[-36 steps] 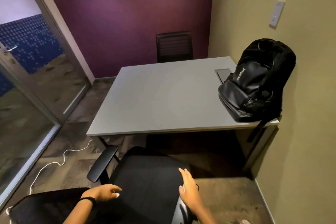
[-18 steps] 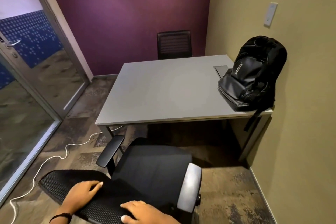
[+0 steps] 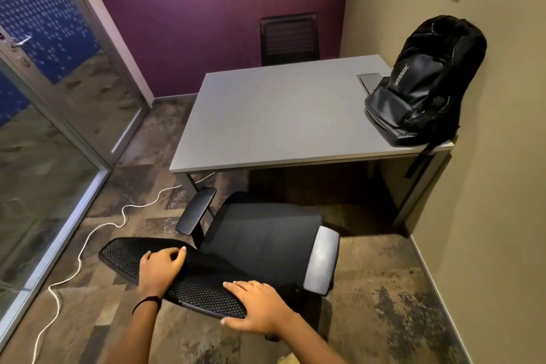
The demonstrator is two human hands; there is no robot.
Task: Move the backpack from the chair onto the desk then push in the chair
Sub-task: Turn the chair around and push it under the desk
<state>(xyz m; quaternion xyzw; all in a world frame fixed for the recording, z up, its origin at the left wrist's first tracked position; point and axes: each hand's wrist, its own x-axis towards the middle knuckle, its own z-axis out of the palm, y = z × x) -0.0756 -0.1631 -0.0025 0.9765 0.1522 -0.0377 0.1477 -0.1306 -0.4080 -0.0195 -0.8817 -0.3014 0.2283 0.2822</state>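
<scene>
Chair (image 3: 266,239) backrest under both hands.

Both arms reached forward and down, bare to the elbow. The left hand (image 3: 159,270) lay palm down with fingers curled, a dark band around its wrist. The right hand (image 3: 255,307) lay flat, fingers spread, thumb tucked under.
</scene>
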